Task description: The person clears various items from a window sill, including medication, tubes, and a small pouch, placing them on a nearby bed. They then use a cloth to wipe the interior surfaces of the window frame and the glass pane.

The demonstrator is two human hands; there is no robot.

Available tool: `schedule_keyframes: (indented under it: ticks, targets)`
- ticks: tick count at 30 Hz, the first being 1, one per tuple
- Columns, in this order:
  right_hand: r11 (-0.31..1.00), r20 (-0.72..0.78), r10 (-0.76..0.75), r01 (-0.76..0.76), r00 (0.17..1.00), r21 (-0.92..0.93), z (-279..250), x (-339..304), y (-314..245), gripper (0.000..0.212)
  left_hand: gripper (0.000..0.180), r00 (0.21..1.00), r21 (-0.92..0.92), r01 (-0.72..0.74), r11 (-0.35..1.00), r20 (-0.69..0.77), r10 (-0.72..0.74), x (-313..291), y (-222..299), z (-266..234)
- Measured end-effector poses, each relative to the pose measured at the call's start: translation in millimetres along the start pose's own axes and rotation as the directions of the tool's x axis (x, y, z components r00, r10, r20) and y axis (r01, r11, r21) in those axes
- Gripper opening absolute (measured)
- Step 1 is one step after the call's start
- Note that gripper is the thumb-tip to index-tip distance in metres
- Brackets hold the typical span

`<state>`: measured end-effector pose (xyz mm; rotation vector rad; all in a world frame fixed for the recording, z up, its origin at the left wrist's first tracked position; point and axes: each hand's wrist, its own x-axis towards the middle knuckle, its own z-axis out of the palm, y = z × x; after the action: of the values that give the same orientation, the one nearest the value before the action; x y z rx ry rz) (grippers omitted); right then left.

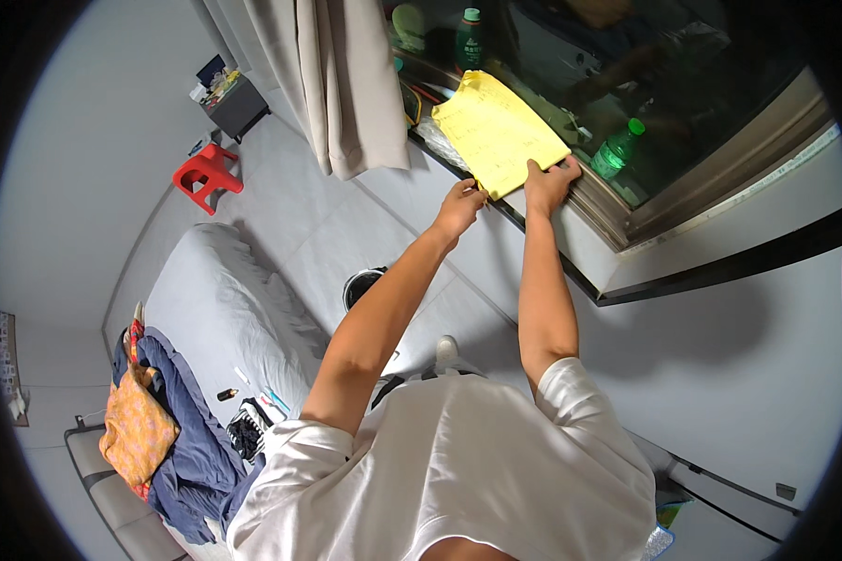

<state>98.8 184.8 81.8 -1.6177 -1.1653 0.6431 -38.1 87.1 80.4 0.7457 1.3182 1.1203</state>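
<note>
A flat yellow sheet (500, 136), creased and with faint marks, lies tilted over the window ledge; whether it is paper or a flat bag I cannot tell. My left hand (458, 209) pinches its near left corner, where a small yellow bit shows at the fingertips. At the near right corner, my right hand (550, 187) grips the edge with the thumb on top. Both arms reach forward. Clear crumpled plastic (437, 140) shows beside the sheet's left edge.
A green-capped bottle (616, 151) is right of the sheet, and a dark green bottle (470, 42) beyond it. A curtain (332, 103) hangs at left. Below are a black bin (361, 286), a red stool (208, 178) and a bed (225, 290) with bedding.
</note>
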Motion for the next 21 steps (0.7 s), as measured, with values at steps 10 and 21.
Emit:
schedule_keyframes:
  ticks: [10,21]
  targets:
    - [0.57,0.057,0.209,-0.169,0.976,0.804,-15.7,-10.1,26.6,0.051,0.037,0.989,-0.304,-0.099,0.947,-0.136,0.06,11.1,-14.1,-0.9]
    - [0.464,0.29,-0.015,-0.25,0.957,0.85,-39.2,-132.7,47.7,0.048,0.038,0.961,-0.368,-0.262,0.892,-0.183,0.207,-71.8,-31.9,-29.0]
